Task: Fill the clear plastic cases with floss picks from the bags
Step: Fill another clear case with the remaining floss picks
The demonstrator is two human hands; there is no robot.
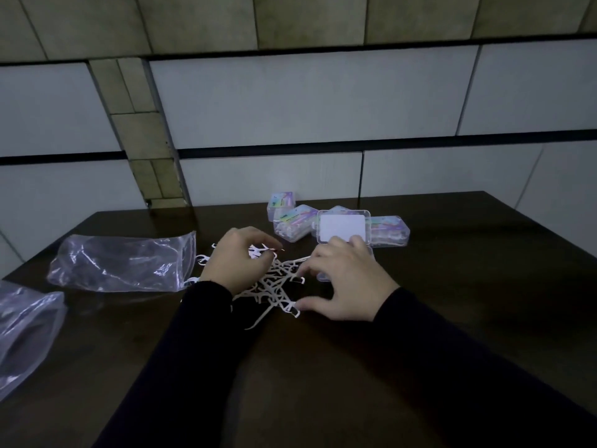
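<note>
Head view: your left hand (237, 257) curled, fingertips pinching few floss picks (258, 252) lifted above loose pile (277, 289) on dark table (452, 302). Your right hand (347, 282) fingers spread and relaxed, touching pile edge, holding nothing. Open clear case (343, 226) just beyond right hand; filled cases (292, 223) behind it. Clear bag (122, 263) left of left hand, second bag (26, 337) nearer you.

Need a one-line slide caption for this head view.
Left hand pinches floss picks from a pile on a dark table, right hand beside an open clear case.
</note>
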